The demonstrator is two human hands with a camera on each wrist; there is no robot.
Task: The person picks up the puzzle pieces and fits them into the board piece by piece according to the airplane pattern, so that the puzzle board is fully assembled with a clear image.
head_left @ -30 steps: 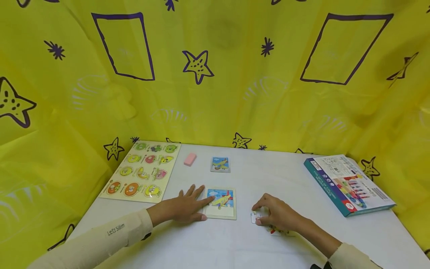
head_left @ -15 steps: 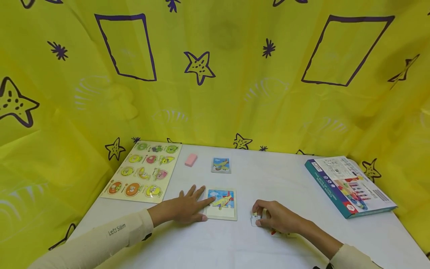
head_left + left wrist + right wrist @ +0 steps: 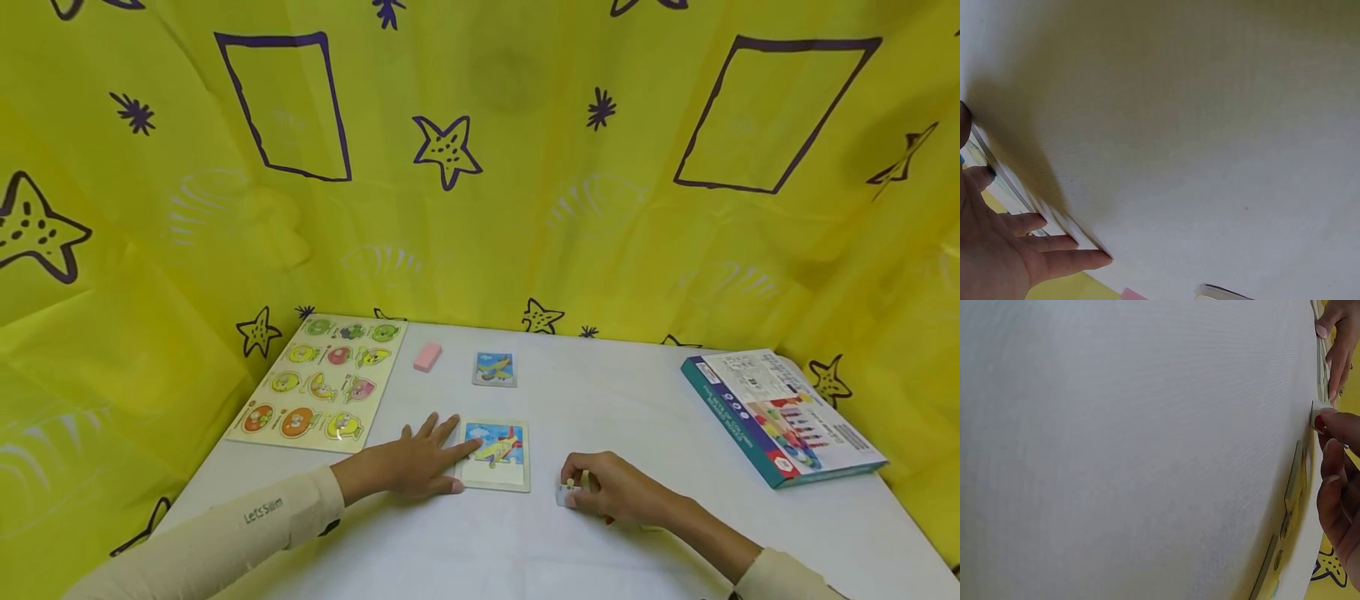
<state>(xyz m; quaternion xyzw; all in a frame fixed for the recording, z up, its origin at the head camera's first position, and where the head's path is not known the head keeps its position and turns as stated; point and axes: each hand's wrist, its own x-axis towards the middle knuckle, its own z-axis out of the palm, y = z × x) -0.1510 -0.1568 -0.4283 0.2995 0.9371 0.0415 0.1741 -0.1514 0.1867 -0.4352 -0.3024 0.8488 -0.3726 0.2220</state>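
A small airplane jigsaw puzzle [image 3: 493, 443] lies in a pale frame at the middle of the table, its upper part filled with picture pieces and its lower strip white. My left hand [image 3: 414, 463] rests flat at the frame's left side, fingers spread, with one fingertip on the picture. To the right of the puzzle, my right hand [image 3: 626, 490] pinches a jigsaw piece [image 3: 566, 496] between thumb and fingers, tilted up on edge. In the right wrist view, loose jigsaw pieces [image 3: 1295, 478] lie beneath that hand; the head view mostly hides them.
A fruit picture board [image 3: 318, 383] lies at the left. Behind the puzzle are a pink block [image 3: 427, 357] and a small airplane picture tile [image 3: 494, 368]. A flat box [image 3: 783, 415] sits at the right. Yellow curtain [image 3: 510, 233] encloses the white table.
My right hand has tilted the jigsaw piece up from lying nearly flat and now covers more of the loose pieces. The left hand stays in place on the puzzle.
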